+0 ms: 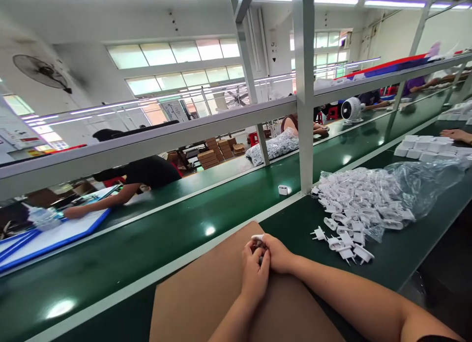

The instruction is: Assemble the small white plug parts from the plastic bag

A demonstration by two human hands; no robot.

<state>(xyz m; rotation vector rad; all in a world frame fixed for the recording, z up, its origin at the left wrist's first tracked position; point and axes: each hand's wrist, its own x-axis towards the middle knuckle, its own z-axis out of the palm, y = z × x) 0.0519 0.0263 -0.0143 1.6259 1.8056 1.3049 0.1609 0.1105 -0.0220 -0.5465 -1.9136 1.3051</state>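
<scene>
Above a brown cardboard sheet (206, 283), my left hand (255, 275) and my right hand (278, 254) meet with fingers curled together. Both are closed. A small white piece (258, 238) shows at the right thumb and fingertips; I cannot tell whether it is a held part or a covering on the finger. Whatever else lies between the palms is hidden. To the right of my right hand, several loose white plug pieces (346, 251) with two pins lie on the dark green bench, beside a heap of white plug parts (361, 194) spilling from a clear plastic bag (424, 180).
Beyond the cardboard runs a green conveyor belt (165, 234) carrying one white part (283, 190). A metal post (305, 96) and a shelf rail (184, 135) stand ahead. White blocks (424, 148) are stacked at right near another person's hand (457, 134). Co-workers sit across the belt.
</scene>
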